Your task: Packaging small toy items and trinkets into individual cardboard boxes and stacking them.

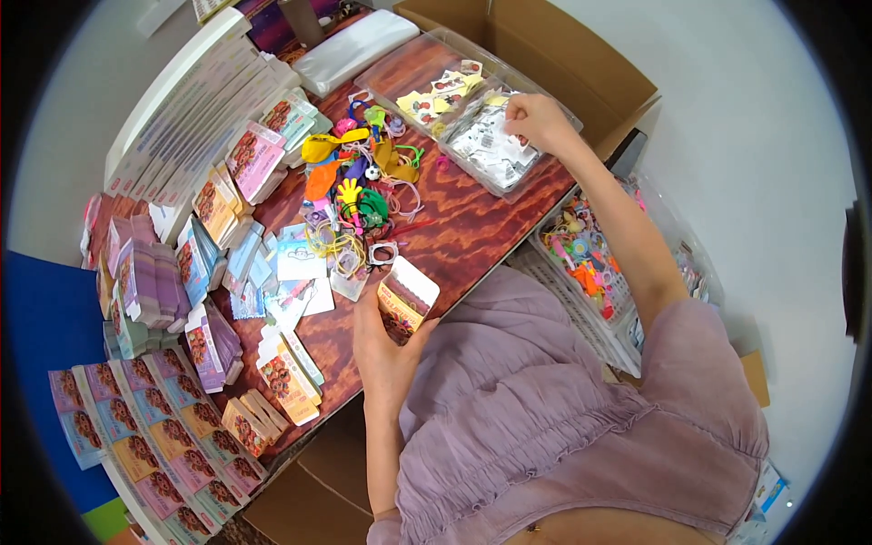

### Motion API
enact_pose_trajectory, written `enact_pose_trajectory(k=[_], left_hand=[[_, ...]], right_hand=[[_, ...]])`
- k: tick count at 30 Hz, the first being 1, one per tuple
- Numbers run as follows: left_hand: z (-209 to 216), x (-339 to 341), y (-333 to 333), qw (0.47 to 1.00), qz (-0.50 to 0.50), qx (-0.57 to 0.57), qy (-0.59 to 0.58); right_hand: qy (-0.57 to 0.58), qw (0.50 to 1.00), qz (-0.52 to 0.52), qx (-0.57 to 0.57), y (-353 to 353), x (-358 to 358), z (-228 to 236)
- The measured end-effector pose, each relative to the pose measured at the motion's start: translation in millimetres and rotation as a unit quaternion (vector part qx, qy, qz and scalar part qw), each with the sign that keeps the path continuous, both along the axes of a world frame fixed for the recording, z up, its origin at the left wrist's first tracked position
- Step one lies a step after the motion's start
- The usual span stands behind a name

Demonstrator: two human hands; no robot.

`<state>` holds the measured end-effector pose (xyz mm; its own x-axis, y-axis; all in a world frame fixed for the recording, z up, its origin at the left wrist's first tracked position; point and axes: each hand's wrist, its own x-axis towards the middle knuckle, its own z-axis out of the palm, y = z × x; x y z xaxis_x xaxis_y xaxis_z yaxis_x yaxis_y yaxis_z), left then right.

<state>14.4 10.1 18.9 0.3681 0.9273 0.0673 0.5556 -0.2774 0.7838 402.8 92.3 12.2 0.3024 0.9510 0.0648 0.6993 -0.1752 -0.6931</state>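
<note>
My left hand (380, 350) grips a small printed cardboard box (400, 312), orange and brown with a white flap standing open at its top. The box is tilted, close to the table's front edge. Over at the far right, my right hand (538, 124) is above a clear plastic tray (505, 189) of white printed slips (490, 143). Its fingers are pinched together, and what is between them, if anything, is hidden. Between the hands lies a loose pile of small colourful toys (359, 168), with balloons, a yellow plastic hand and rubber loops.
Stacks of flat printed boxes (150, 282) line the table's left side. Yellow slips (440, 95) fill the neighbouring compartment. Behind stand clear plastic bags (356, 53) and a big cardboard carton (563, 54). Below the right edge sits a bin of small toys (586, 259).
</note>
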Motion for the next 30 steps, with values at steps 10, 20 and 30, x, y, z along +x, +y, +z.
enact_pose_trajectory(k=[10,20,30], left_hand=[[-1.2,-4.7,-1.2,1.0,0.009,-0.001,-0.009],[-0.2,-8.7,-3.0,1.0,0.016,-0.002,-0.019],[2.3,-12.5,-6.4,0.999,0.035,-0.014,-0.006]], right_hand=[[0.289,0.954,-0.082,-0.008,-6.1,16.3,16.8],[0.277,0.955,-0.103,-0.01,-6.8,12.2,22.5],[0.339,0.937,-0.075,0.044,-6.5,14.5,19.9]])
